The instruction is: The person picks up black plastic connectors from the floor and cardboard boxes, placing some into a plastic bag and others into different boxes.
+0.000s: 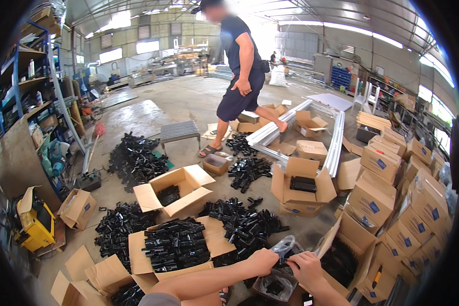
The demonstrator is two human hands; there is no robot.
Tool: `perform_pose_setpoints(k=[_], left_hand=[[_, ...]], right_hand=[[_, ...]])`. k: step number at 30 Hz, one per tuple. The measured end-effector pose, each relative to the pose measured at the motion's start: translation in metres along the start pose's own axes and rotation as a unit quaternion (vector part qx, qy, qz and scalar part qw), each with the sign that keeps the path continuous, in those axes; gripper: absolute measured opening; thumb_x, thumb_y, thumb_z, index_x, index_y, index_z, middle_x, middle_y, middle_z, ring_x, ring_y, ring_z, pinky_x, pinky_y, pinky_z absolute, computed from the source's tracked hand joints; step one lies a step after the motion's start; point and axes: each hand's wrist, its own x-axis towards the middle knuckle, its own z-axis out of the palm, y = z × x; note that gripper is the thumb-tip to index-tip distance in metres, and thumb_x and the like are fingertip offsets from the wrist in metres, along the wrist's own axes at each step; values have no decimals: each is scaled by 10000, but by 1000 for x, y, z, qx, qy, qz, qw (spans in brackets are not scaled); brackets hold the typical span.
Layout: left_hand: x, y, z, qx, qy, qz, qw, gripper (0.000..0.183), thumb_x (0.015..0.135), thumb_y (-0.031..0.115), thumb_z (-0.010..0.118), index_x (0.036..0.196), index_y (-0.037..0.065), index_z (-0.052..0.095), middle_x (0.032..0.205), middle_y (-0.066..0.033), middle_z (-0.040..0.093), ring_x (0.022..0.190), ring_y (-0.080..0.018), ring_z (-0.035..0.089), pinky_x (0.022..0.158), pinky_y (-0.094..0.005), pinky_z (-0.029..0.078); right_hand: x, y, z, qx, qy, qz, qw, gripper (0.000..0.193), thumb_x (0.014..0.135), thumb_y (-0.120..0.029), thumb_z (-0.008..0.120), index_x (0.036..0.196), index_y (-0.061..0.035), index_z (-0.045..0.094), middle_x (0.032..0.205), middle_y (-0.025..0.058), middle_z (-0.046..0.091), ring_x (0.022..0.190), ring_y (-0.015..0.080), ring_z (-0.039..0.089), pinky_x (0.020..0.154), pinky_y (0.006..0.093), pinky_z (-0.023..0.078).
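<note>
Fingertips closed, the left hand (261, 262) and right hand (307, 268) appear to pinch a clear plastic bag (284, 245) between them (bag handling seems the current step), above a small box (269, 299); continuing calls for a steady grip.

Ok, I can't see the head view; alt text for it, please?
The person's left hand and right hand hold a clear plastic bag by a small plastic-lined box. Around them on the workshop floor are piles of black parts and open cardboard boxes; beyond, a co-worker is mid-stride.
</note>
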Motion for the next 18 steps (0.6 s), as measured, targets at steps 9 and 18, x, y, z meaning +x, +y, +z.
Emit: perform_pose_setpoints(k=[9, 18], left_hand=[[-8, 13, -24, -85, 13, -10, 996, 643, 768, 19, 730, 1344, 52, 446, 826, -221, 716, 802, -454, 716, 680, -529, 573], [-14, 20, -39, -178, -2, 12, 984, 800, 900, 118, 733, 1569, 248, 315, 743, -205, 669, 702, -432, 684, 629, -513, 509]], right_hand=[[1, 2, -12, 25, -47, 22, 998, 219, 794, -186, 819, 984, -110, 740, 1030, 69, 737, 1007, 302, 673, 892, 428, 521], [5, -1, -25, 241, 86, 228, 939, 386, 871, -29, 770, 1244, -14, 672, 1253, 170, 682, 1134, 271, 682, 884, 371, 608]])
